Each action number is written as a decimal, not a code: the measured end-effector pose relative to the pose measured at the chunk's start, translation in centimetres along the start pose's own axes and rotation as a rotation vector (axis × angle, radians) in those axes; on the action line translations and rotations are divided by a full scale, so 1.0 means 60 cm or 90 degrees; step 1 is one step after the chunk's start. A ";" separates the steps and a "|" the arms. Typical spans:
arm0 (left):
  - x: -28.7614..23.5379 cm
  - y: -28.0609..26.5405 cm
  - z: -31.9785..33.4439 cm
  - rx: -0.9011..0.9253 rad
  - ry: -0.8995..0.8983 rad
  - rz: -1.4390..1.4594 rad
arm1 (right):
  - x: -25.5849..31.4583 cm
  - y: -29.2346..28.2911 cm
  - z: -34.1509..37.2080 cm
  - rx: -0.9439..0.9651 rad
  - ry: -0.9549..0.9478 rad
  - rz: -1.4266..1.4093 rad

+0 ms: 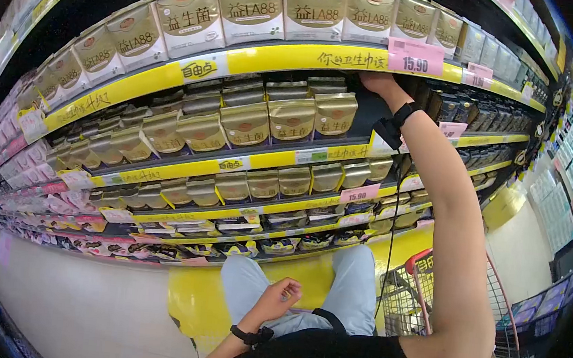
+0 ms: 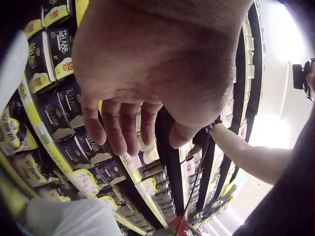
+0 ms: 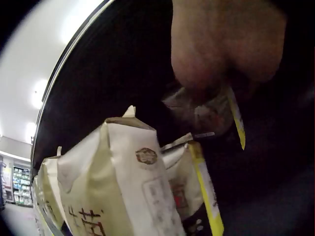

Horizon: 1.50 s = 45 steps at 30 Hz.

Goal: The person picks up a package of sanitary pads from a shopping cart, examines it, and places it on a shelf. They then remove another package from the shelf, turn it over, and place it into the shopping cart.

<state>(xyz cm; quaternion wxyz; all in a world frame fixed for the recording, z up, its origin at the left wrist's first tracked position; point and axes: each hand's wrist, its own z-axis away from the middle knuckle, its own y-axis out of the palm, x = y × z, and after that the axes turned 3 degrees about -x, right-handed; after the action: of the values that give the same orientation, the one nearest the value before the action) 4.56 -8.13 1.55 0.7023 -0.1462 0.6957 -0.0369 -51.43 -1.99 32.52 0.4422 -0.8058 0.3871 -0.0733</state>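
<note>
My right hand (image 1: 377, 83) reaches deep into the second shelf, mostly hidden under the shelf edge above. In the right wrist view the fingers of that hand (image 3: 226, 54) grip the top of a sanitary pad pack (image 3: 206, 110) with a yellow strip, in shadow. In front of it stands a pale gold and white pack (image 3: 130, 172), and another yellow-edged pack (image 3: 184, 182) is just behind that. My left hand (image 1: 280, 298) is over my lap with nothing in it. Its fingers hang loosely bent in the left wrist view, where the palm (image 2: 157, 64) shows.
Gold packs (image 1: 240, 126) line the second shelf left of my right arm. Larger packs (image 1: 251, 6) fill the shelf above, over a yellow shelf edge (image 1: 257, 52) with a pink price tag (image 1: 415, 57). A shopping cart (image 1: 423, 268) stands at my right. A black cable (image 1: 391, 237) hangs from the right wrist.
</note>
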 end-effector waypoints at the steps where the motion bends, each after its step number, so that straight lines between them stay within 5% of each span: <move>1: 0.001 -0.003 0.001 0.000 -0.004 0.001 | 0.008 -0.005 -0.004 0.023 -0.016 -0.006; 9: -0.004 -0.007 -0.008 0.035 0.012 -0.019 | 0.046 -0.014 -0.010 0.225 -0.011 -0.152; 12: -0.006 -0.004 -0.012 0.043 0.025 -0.036 | 0.050 0.022 -0.004 0.118 -0.073 -0.257; 17: -0.013 -0.002 -0.007 0.060 0.011 -0.063 | 0.088 -0.064 0.014 0.132 -0.058 -0.261; 22: -0.012 0.001 -0.002 0.083 0.009 -0.062 | 0.070 -0.044 0.013 0.093 -0.091 -0.228; 28: -0.023 -0.003 -0.006 0.077 0.018 -0.073 | 0.075 -0.061 -0.001 0.199 -0.011 -0.273; 35: -0.016 0.002 -0.006 0.081 0.016 -0.088 | 0.044 -0.055 0.016 -0.006 -0.082 -0.232; 40: -0.017 0.011 -0.013 0.105 0.008 -0.096 | 0.053 -0.126 0.083 0.076 0.087 -0.486; 43: -0.024 0.019 -0.015 0.112 0.016 -0.098 | 0.034 -0.157 0.140 0.084 0.091 -0.595; 45: -0.028 0.023 -0.017 0.113 0.009 -0.108 | 0.043 -0.218 0.215 0.015 0.096 -0.523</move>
<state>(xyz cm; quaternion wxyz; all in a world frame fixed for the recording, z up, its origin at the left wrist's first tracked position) 3.32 -6.54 2.85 0.7018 -0.1419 0.6798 -0.1587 -36.39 8.75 34.26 0.3559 -0.8803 0.0637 -0.3071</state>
